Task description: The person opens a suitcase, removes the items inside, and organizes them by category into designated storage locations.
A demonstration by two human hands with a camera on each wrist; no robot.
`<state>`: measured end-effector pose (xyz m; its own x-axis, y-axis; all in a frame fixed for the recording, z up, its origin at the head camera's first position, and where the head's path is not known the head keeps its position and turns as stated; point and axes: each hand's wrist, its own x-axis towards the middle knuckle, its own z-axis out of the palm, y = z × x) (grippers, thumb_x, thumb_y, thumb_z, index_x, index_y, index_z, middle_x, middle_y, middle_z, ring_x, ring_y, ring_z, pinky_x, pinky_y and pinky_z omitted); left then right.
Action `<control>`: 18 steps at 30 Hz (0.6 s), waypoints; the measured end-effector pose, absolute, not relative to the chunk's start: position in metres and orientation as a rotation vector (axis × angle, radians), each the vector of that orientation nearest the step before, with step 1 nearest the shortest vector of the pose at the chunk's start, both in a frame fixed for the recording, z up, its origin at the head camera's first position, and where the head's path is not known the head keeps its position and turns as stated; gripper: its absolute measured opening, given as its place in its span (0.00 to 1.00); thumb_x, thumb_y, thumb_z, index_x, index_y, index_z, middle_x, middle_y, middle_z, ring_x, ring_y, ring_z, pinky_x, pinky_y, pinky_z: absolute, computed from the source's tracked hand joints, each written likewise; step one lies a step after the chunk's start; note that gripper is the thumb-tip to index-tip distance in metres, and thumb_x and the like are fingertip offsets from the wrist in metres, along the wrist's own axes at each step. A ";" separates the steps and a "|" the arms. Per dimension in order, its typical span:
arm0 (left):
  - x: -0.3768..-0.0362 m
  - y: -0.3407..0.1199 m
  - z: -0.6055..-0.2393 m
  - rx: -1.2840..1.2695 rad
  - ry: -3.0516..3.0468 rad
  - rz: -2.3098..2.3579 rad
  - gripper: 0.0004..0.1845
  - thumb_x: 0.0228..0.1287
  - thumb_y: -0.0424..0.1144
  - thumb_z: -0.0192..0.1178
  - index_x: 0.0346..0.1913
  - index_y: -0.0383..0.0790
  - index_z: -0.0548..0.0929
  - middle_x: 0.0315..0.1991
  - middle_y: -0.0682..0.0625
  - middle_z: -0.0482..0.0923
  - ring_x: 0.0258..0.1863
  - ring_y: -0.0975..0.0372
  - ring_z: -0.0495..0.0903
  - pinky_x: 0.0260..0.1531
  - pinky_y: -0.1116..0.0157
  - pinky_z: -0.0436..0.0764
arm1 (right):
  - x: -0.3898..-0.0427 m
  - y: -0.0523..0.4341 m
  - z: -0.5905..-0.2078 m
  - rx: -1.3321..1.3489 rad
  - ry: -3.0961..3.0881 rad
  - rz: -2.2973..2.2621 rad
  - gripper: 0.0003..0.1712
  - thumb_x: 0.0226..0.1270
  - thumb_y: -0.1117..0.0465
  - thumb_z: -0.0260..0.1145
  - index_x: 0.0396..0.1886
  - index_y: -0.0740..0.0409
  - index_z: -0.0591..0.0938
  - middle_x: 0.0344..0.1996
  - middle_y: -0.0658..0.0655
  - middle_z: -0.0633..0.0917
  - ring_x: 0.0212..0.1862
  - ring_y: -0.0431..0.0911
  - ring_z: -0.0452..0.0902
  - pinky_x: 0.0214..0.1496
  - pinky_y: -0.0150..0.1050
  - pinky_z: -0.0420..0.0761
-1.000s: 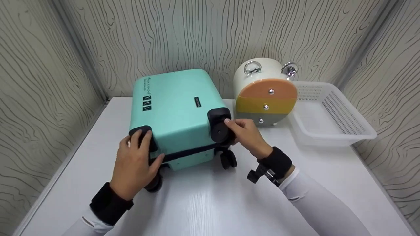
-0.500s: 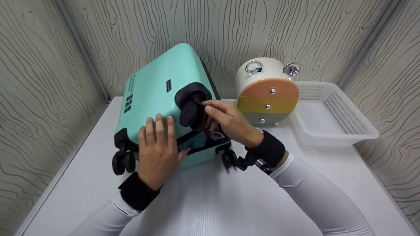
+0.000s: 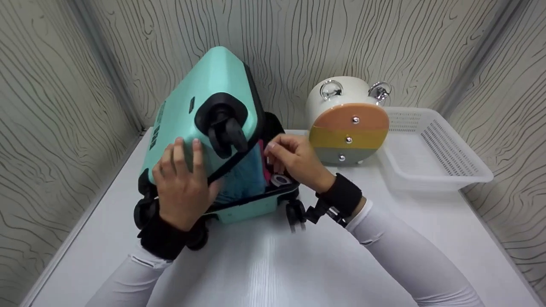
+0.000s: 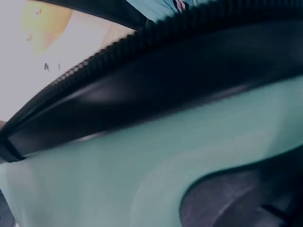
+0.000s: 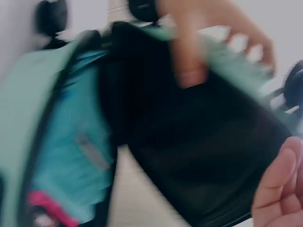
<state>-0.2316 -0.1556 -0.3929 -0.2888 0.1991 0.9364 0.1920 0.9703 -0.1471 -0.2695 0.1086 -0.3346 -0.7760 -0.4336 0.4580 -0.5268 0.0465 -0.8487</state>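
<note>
The upper shell of a mint-green suitcase is held raised by the left hand, whose palm lies against the shell's near edge with the fingers spread flat up its outer face, just below a black caster wheel. The shell's long edge rises up and away from that hand, hinged on the far left side, so the opening gapes to the right, towards the right hand. That hand is the nearer one to the contents: it is poised directly over the opening with its fingers curled downward, and whether anything is pinched between them cannot be told, the wrist view being blurred. Just beneath its fingertips a small white roll is seen, beside blue fabric and a strip of pink. The raised shell stands to the left of the reaching hand, and the black lining behind it. Further right, well apart, a white drawer unit with coloured fronts is set, and beyond it a white basket.
</note>
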 end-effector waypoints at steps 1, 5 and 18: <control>-0.232 -0.159 -0.391 -0.265 -1.870 -0.015 0.55 0.50 0.57 0.83 0.76 0.33 0.71 0.66 0.27 0.76 0.60 0.35 0.78 0.43 0.37 0.77 | -0.273 0.110 -0.346 1.017 -2.291 1.767 0.13 0.79 0.67 0.61 0.35 0.74 0.84 0.27 0.55 0.84 0.27 0.37 0.77 0.33 0.31 0.80; -0.230 -0.174 -0.386 -0.212 -1.855 -0.116 0.47 0.64 0.60 0.73 0.75 0.32 0.70 0.66 0.25 0.75 0.60 0.33 0.78 0.42 0.35 0.77 | -0.280 0.112 -0.388 1.086 -2.602 1.197 0.09 0.77 0.64 0.69 0.39 0.66 0.90 0.36 0.58 0.89 0.38 0.42 0.81 0.45 0.38 0.84; -0.221 -0.216 -0.376 -0.081 -1.842 -0.303 0.50 0.56 0.58 0.77 0.73 0.31 0.68 0.62 0.24 0.69 0.54 0.30 0.74 0.50 0.32 0.76 | -0.280 0.106 -0.428 1.235 -2.751 0.534 0.13 0.75 0.53 0.75 0.47 0.58 0.93 0.43 0.55 0.94 0.47 0.49 0.88 0.52 0.49 0.89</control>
<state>-0.2212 -0.2161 -0.3759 -0.2906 -0.1001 0.9516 0.2103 0.9635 0.1656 -0.2804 0.1058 -0.4281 -0.6722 -0.7094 0.2117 -0.7372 0.6147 -0.2805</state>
